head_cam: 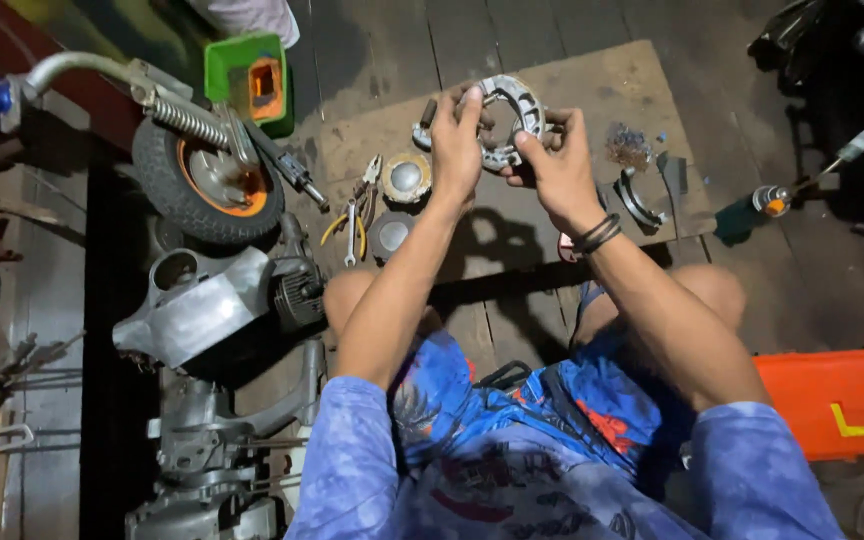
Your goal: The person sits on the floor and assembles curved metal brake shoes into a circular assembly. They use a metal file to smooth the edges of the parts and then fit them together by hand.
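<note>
both hands, left hand [457, 140] and right hand [552, 165], clutch a pair of brake shoes [510, 112] above the wooden board [592, 85]; if the spring snaps back it could pinch fingers or fling a shoe

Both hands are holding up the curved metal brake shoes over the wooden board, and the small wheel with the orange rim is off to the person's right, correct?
Not quite: the head view shows the wheel with the orange rim on the person's left, not the right. The rest holds: left hand and right hand both grip the curved metal brake shoes above the wooden board.
</note>
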